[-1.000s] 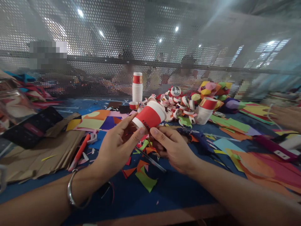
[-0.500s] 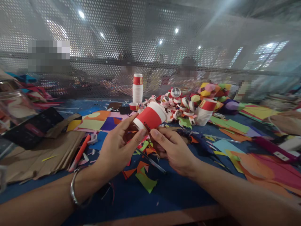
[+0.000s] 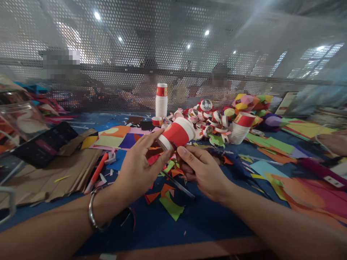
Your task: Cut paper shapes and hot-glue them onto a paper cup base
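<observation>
A red and white paper cup [image 3: 177, 134] is held tilted above the table, its rim toward the upper right. My left hand [image 3: 141, 164] is closed around the cup's base end, fingers behind and thumb underneath. My right hand [image 3: 204, 169] is pinched close against the cup's lower side. What lies between its thumb and fingers is small, dark and mostly hidden. Beneath the hands, a thin clear stick [image 3: 179, 185] lies among green paper scraps [image 3: 172, 207] and orange ones.
A tall stack of paper cups [image 3: 161, 103] stands at the back; another cup stack [image 3: 241, 128] leans right of a heap of cut cup pieces [image 3: 202, 117]. Brown cardboard [image 3: 48, 177] and an orange marker [image 3: 96, 173] lie left. Coloured sheets [image 3: 303, 191] spread right. A perforated screen [image 3: 179, 54] rises behind.
The whole view has shifted slightly, so things sit a little farther right. Both hands keep nearly the same hold, and the cup stays tilted between them.
</observation>
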`<state>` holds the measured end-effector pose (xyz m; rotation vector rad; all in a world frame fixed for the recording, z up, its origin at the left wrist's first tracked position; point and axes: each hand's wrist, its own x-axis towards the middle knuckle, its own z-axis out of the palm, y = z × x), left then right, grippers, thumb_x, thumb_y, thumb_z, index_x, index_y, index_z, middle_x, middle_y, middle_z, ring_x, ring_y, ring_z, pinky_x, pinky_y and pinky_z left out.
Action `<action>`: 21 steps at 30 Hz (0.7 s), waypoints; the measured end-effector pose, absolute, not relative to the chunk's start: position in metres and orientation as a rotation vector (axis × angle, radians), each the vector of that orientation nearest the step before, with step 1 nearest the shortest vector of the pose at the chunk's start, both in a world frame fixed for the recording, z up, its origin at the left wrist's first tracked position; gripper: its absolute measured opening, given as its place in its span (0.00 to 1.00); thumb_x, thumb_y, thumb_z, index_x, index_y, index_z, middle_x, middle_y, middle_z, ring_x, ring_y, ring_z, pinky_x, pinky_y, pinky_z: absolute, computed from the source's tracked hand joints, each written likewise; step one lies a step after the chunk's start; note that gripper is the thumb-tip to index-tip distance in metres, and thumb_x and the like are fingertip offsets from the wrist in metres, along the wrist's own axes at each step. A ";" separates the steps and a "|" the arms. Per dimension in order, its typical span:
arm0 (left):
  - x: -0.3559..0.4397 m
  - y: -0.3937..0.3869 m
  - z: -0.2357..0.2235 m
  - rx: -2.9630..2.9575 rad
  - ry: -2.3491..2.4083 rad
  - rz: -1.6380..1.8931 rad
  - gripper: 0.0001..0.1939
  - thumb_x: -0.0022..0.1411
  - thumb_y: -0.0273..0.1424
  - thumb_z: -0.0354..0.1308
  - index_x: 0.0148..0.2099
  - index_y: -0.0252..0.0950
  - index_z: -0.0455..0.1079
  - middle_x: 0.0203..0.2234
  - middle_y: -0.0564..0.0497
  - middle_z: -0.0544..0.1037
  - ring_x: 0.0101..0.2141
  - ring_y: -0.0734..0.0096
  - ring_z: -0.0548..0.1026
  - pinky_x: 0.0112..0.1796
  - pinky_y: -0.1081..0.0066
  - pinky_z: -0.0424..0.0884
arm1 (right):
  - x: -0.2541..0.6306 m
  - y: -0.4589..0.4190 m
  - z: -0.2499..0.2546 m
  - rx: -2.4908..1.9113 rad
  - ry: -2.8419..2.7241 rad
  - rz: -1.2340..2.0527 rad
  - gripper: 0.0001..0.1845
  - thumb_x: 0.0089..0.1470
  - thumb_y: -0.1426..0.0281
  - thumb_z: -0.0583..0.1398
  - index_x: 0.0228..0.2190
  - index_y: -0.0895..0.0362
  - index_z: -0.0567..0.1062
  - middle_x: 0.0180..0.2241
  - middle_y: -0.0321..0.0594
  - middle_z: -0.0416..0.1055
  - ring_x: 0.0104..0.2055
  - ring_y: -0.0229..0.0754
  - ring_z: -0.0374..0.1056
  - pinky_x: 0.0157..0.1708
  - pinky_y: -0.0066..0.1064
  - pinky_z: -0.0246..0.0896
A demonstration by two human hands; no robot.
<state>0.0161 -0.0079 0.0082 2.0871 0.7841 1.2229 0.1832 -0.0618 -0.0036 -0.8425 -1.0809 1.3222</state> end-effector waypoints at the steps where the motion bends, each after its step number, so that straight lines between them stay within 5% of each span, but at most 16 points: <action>1: 0.015 -0.008 0.008 2.125 0.788 1.228 0.28 0.65 0.37 0.62 0.65 0.40 0.66 0.54 0.42 0.77 0.48 0.57 0.79 0.51 0.56 0.76 | 0.183 -0.062 -0.004 -0.841 -1.083 1.315 0.21 0.56 0.55 0.66 0.26 0.56 0.67 0.20 0.25 0.47 0.20 0.29 0.40 0.17 0.22 0.34; 21: 0.023 -0.006 0.010 1.270 0.602 1.041 0.11 0.66 0.34 0.62 0.48 0.36 0.70 0.36 0.50 0.80 0.40 0.70 0.78 0.50 0.66 0.73 | 0.183 -0.056 -0.009 -0.956 -1.148 1.197 0.22 0.57 0.52 0.64 0.26 0.57 0.67 0.20 0.27 0.53 0.19 0.28 0.45 0.16 0.23 0.36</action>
